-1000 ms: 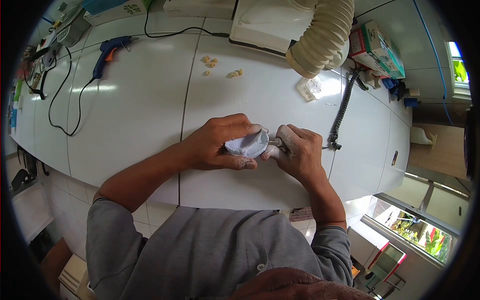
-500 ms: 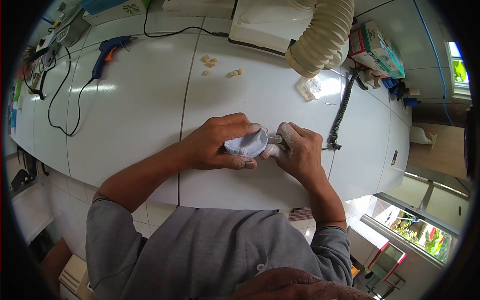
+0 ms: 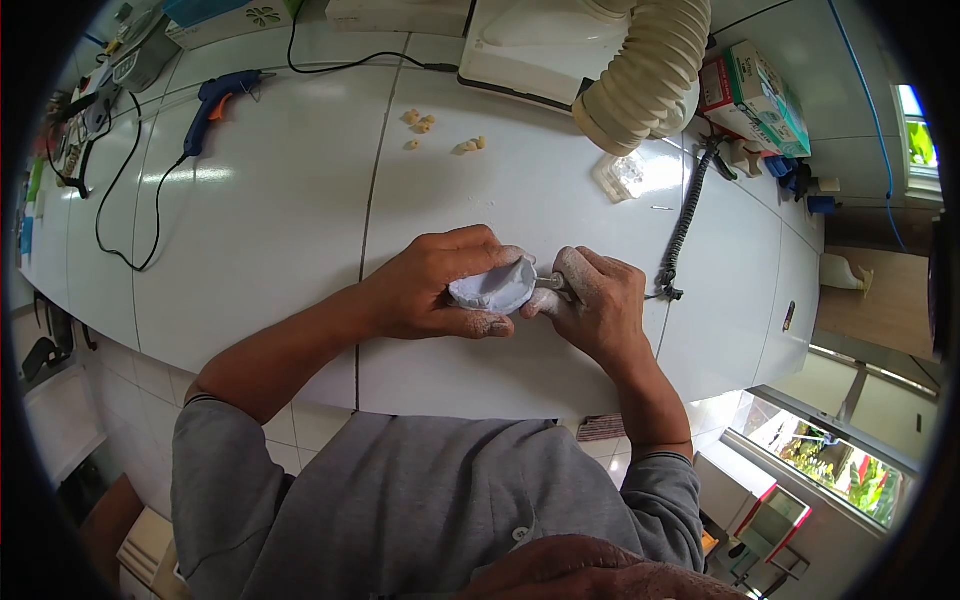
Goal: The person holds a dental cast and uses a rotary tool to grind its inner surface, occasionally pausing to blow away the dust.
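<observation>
Holding the grey plaster mould [image 3: 492, 287] tight near the front edge of the bench [image 3: 270, 220], the left hand [image 3: 430, 285] is curled round it. The right hand [image 3: 590, 300] is closed on a small grinding tool [image 3: 549, 283] touching the mould's rim. Good work here means a still mould and light, slow touches.

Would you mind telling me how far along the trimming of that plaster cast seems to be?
Already dusted white, the right hand holds a rotary tool tip at the edge of the pale grey plaster cast, gripped by the left hand. How much trimming remains cannot be told.
</observation>
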